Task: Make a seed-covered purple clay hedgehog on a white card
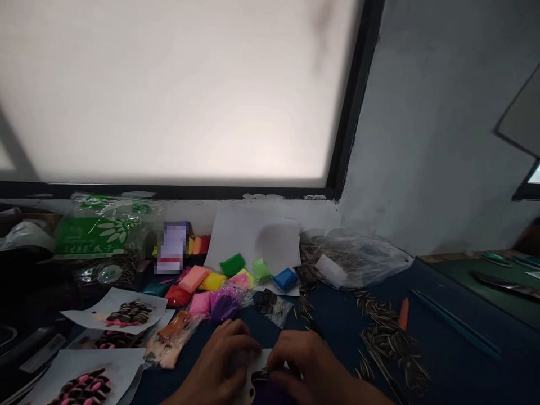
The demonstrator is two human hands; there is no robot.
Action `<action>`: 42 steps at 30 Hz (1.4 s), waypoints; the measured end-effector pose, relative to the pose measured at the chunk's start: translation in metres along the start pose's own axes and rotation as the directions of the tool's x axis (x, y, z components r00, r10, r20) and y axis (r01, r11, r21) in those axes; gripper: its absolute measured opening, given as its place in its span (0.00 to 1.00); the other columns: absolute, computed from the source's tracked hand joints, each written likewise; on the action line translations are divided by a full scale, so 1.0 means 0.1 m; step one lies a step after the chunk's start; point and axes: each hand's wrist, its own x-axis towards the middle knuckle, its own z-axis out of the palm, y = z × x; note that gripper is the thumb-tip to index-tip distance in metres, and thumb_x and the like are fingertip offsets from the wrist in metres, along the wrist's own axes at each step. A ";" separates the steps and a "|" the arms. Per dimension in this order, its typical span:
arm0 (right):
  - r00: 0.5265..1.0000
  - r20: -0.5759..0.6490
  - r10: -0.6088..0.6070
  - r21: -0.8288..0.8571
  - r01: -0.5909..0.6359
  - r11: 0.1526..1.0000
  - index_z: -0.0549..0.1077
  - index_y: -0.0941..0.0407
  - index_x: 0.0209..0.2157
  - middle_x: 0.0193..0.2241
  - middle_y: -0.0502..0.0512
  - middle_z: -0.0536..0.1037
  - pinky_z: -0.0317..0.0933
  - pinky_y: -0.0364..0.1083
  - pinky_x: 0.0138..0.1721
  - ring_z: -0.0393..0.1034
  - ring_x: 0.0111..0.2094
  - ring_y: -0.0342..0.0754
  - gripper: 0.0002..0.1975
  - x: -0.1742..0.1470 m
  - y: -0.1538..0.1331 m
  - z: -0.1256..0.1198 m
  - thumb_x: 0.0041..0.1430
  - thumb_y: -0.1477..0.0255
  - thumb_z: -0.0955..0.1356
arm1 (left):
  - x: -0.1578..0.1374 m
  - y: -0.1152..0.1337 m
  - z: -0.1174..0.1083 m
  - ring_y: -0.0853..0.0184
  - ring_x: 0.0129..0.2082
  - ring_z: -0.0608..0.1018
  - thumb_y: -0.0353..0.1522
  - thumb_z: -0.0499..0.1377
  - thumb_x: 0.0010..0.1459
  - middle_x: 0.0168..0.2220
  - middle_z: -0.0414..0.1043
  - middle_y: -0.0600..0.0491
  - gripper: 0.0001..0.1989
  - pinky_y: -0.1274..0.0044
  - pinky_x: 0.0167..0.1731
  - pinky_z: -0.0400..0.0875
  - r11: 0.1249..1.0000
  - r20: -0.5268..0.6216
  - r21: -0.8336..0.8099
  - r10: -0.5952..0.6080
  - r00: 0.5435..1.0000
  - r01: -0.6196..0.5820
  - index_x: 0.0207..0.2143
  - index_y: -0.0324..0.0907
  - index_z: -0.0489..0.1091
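Observation:
A white paper card (pixel 264 357) lies between my hands at the bottom edge, bearing purple clay (pixel 270 394) and dark striped sunflower seeds (pixel 260 373). My left hand (pixel 223 360) is closed over the card's left side, fingers curled and thumb low on the paper. Above the purple clay, the fingers of my right hand (pixel 310 363) are pinched together at the seeds; whatever is between them is hidden. Loose sunflower seeds (pixel 386 323) are heaped to the right. Just beyond my left hand are a purple clay packet (pixel 225 304) and a pink one (pixel 199 304).
Paper cards (pixel 122 312) with seeds and pink clay lie at left. More coloured clay packets (pixel 286 279) sit before a white sheet (pixel 253 230). Behind are a green-printed bag (pixel 90 233) and a clear bag of seeds (pixel 358 259). A thin blue tool (pixel 458 326) lies right.

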 end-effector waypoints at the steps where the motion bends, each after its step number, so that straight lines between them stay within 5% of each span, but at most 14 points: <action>1: 1.000 -0.016 -0.010 0.006 0.010 1.000 0.80 0.57 0.32 0.28 0.50 0.76 0.58 0.39 0.29 0.71 0.28 0.43 0.08 -0.02 0.02 0.06 0.51 0.82 0.71 | 0.01 0.00 0.01 0.60 0.42 0.72 0.20 0.51 0.41 0.39 0.69 0.52 0.24 0.71 0.45 0.69 1.000 -0.005 -0.003 0.002 1.000 -0.002 0.40 0.44 0.75; 10: 0.942 -0.237 -0.238 -0.197 0.193 0.961 0.77 0.55 0.34 0.26 0.52 0.72 0.56 0.41 0.27 0.68 0.25 0.44 0.12 -0.15 0.18 0.35 0.67 0.70 0.62 | 0.01 0.01 0.00 0.60 0.43 0.73 0.19 0.51 0.41 0.39 0.70 0.51 0.25 0.71 0.45 0.69 0.999 -0.021 -0.035 0.015 1.000 -0.016 0.41 0.42 0.74; 17: 0.941 -0.171 -0.292 -0.350 0.219 0.911 0.73 0.55 0.34 0.26 0.51 0.72 0.55 0.40 0.28 0.68 0.26 0.43 0.11 -0.20 0.20 0.35 0.70 0.70 0.62 | 0.02 0.05 0.00 0.58 0.42 0.73 0.19 0.50 0.41 0.38 0.69 0.49 0.24 0.69 0.43 0.70 0.998 -0.032 -0.061 -0.013 0.999 0.011 0.40 0.39 0.74; 22: 0.877 -0.273 -0.396 -0.447 0.249 0.859 0.71 0.55 0.28 0.23 0.50 0.68 0.51 0.41 0.24 0.65 0.23 0.42 0.21 -0.16 0.20 0.44 0.74 0.66 0.57 | 0.04 0.09 -0.03 0.57 0.42 0.73 0.20 0.51 0.40 0.38 0.70 0.48 0.22 0.67 0.43 0.69 0.997 -0.008 -0.071 -0.033 0.999 0.033 0.38 0.38 0.74; 29: 0.850 -0.297 -0.435 -0.512 0.243 0.824 0.71 0.55 0.27 0.21 0.49 0.67 0.51 0.40 0.23 0.63 0.21 0.41 0.23 -0.15 0.21 0.45 0.74 0.67 0.55 | 0.02 0.05 -0.01 0.57 0.42 0.73 0.20 0.50 0.41 0.38 0.70 0.48 0.22 0.66 0.43 0.69 0.997 -0.025 -0.081 -0.015 1.000 0.013 0.39 0.38 0.74; 42: 0.909 -0.125 -0.396 -0.613 0.243 0.752 0.71 0.54 0.29 0.23 0.46 0.68 0.47 0.41 0.22 0.63 0.21 0.40 0.09 -0.18 0.19 0.37 0.65 0.73 0.66 | 0.03 0.08 -0.03 0.58 0.42 0.73 0.20 0.51 0.41 0.38 0.69 0.48 0.22 0.67 0.43 0.69 0.996 -0.014 -0.087 -0.025 1.000 0.024 0.38 0.38 0.75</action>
